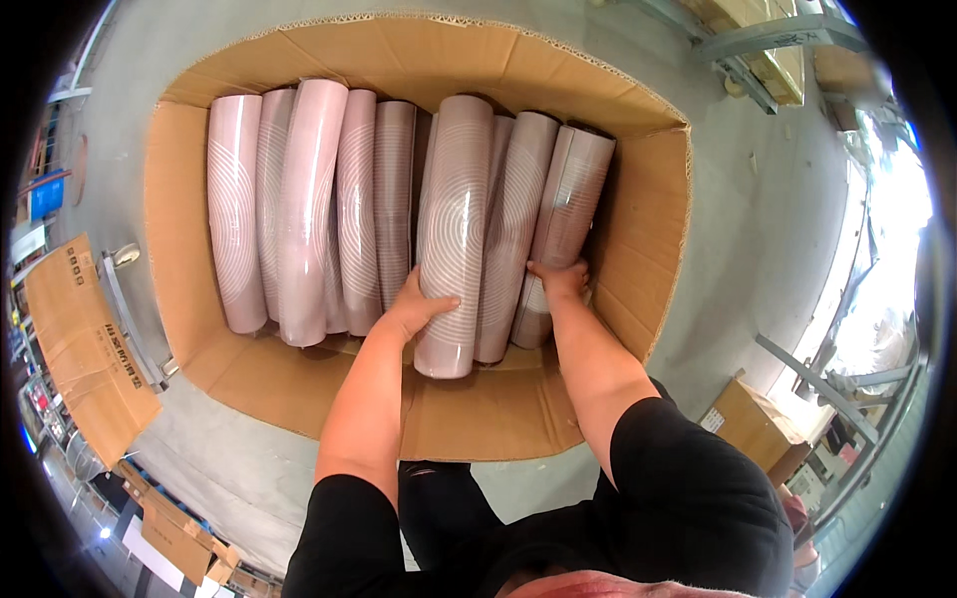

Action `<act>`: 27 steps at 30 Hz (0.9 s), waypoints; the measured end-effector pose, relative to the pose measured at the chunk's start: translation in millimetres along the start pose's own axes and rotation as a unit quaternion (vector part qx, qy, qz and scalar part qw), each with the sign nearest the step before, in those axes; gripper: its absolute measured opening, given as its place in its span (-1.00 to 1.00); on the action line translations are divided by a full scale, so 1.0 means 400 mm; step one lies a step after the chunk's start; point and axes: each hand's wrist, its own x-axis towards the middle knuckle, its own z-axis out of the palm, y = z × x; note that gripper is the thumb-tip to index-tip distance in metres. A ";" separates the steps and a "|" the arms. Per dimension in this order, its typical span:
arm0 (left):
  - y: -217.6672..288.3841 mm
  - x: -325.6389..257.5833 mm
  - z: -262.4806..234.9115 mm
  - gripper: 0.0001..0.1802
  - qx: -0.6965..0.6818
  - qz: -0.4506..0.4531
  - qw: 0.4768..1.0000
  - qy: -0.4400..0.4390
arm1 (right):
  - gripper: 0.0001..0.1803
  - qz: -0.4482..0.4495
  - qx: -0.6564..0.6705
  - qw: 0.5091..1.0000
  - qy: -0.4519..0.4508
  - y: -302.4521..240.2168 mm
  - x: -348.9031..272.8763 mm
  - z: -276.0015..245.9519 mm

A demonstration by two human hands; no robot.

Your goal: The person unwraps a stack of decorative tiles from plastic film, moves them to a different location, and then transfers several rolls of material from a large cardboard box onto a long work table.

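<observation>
Several mauve-pink rolls stand side by side in a large open cardboard box (483, 414), shiny as if wrapped in clear film and marked with pale curved lines. My left hand (417, 307) is on the lower part of a roll near the middle (457, 199), which sits higher than its neighbours. The thumb lies across its front while the other fingers go round its left side, partly hidden. At the right end, my right hand (561, 279) grips the lower part of a leaning roll (573, 189), thumb on its left edge; the remaining fingers are mostly out of sight.
More rolls, including a pale pink one (311, 209), fill the box's left half. A flattened carton (90, 349) lies to the left near a metal frame. Metal rack parts (783, 35) stand at the upper right, and another cardboard box (748, 424) is at the lower right.
</observation>
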 end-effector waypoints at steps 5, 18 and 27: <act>0.083 -0.143 -0.008 0.00 -0.189 -0.044 0.979 -0.056 | 0.09 -0.069 0.020 0.995 -0.063 -0.026 -0.001 -0.063; 0.180 -0.832 0.063 0.00 -0.111 0.159 0.980 -0.037 | 0.09 -0.103 0.368 0.824 -0.419 -0.047 -0.576 -0.617; 0.738 -1.283 0.573 0.02 0.060 0.331 0.911 -0.239 | -0.05 -0.230 0.561 0.774 -0.182 0.239 -0.795 -1.486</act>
